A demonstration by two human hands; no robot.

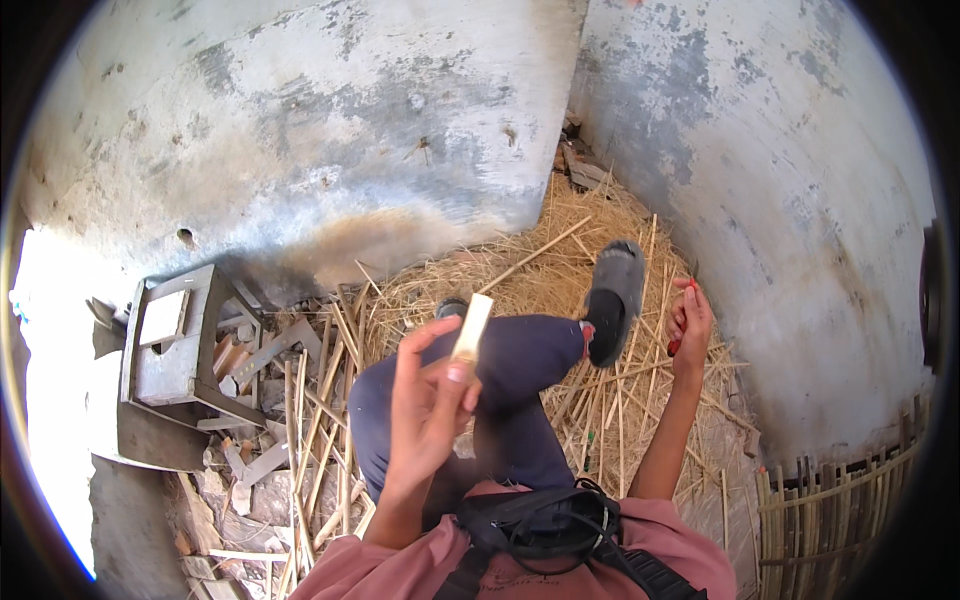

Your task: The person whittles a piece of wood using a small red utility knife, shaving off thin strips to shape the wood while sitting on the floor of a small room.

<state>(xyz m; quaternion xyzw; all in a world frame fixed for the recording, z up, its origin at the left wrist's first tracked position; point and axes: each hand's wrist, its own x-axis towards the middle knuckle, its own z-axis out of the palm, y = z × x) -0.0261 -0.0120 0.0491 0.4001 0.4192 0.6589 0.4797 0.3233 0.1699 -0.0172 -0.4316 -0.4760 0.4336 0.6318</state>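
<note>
My left hand is raised in front of me and pinches a short, pale, flat strip of bamboo between thumb and fingers, held upright over my crossed knee. My right hand reaches out to the right, beside my raised foot in a dark grey sandal. Its fingers are curled around a small red-handled object, mostly hidden in the palm. My legs in dark blue trousers are crossed over a bed of straw.
Straw and long bamboo slivers cover the ground in a corner of stained grey walls. A grey overturned stool and wood scraps lie at left. A woven bamboo piece stands at lower right.
</note>
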